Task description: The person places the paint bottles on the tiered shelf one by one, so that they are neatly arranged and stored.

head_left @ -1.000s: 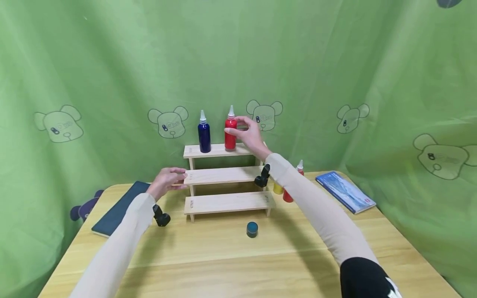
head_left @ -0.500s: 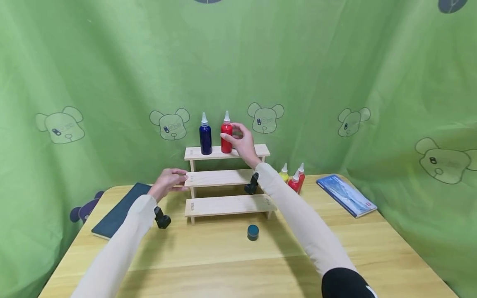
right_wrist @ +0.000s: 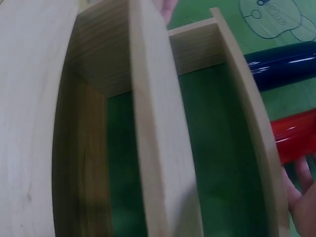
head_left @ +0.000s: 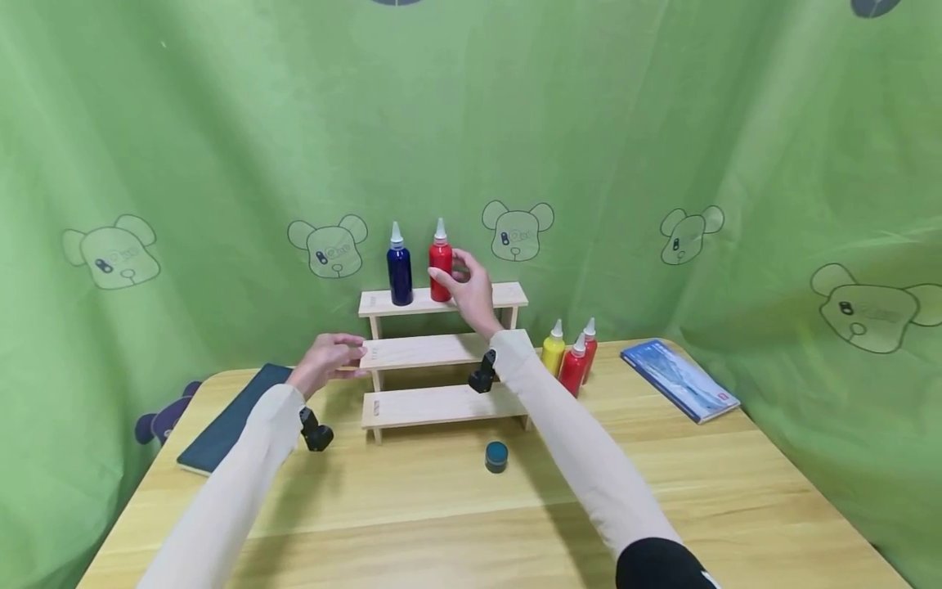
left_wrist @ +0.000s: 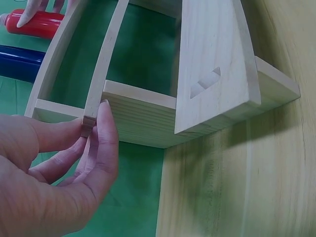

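Collision concerns us: right hand [head_left: 474, 293] pinches red squeeze bottle [head_left: 440, 262], left hand [head_left: 327, 361] pinches middle shelf [head_left: 418, 350], and drift could topple blue squeeze bottle [head_left: 401, 276] left of right hand.

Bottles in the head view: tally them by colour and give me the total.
Dark blue: 1, the dark blue bottle on the top shelf
Red: 3, the held red bottle, the front red bottle and the rear red bottle
Yellow: 1, the yellow bottle beside those last two
Total: 5
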`<move>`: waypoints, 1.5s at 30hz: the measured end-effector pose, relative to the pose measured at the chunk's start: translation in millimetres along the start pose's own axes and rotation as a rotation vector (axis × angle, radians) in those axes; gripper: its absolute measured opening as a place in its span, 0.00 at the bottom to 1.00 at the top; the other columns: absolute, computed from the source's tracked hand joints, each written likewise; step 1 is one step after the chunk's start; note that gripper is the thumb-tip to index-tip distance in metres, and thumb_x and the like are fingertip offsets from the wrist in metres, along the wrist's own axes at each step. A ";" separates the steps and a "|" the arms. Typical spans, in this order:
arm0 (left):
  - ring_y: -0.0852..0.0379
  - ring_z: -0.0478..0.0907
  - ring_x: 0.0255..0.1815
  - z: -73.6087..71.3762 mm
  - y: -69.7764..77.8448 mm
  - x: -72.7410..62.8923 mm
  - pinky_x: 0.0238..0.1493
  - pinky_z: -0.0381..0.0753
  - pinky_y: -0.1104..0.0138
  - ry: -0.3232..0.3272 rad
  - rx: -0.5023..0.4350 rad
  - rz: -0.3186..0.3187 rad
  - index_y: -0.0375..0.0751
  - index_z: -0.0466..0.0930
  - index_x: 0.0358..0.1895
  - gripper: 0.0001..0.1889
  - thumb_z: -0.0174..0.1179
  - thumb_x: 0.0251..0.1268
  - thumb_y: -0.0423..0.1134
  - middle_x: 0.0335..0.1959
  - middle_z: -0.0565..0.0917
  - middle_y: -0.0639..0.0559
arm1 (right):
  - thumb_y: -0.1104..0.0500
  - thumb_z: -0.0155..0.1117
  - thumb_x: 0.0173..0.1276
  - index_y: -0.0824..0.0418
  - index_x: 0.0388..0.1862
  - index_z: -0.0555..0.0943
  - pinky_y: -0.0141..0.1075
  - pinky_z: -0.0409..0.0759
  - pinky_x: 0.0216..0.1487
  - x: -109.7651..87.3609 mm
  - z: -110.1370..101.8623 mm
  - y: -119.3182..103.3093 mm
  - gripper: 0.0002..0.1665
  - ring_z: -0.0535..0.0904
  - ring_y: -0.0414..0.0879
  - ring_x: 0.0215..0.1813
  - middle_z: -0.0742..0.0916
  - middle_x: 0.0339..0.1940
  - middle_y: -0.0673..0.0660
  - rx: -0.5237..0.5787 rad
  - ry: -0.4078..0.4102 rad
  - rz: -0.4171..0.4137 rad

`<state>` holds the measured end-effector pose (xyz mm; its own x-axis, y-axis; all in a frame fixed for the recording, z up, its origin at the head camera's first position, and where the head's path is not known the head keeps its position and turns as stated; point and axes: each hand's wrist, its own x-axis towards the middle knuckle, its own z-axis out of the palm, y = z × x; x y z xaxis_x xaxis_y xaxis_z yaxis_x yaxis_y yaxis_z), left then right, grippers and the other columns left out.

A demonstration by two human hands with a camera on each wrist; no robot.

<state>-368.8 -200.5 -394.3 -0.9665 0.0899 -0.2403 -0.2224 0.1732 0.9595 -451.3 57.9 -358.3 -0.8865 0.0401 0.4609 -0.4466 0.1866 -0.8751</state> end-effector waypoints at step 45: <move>0.51 0.79 0.47 -4.6 5.1 -3.5 0.58 0.91 0.60 0.007 0.035 -0.005 0.25 0.67 0.73 0.26 0.57 0.76 0.27 0.50 0.80 0.43 | 0.64 0.68 0.75 0.70 0.59 0.75 0.37 0.86 0.53 -44.1 -188.2 -8.5 0.19 0.81 0.56 0.51 0.84 0.50 0.65 -0.543 -0.158 -0.089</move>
<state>-367.1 -204.5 -387.9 -0.9664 0.0822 -0.2436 -0.2225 0.2080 0.9525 -385.6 239.3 -343.4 -0.8745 -0.1380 0.4649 -0.4306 0.6620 -0.6135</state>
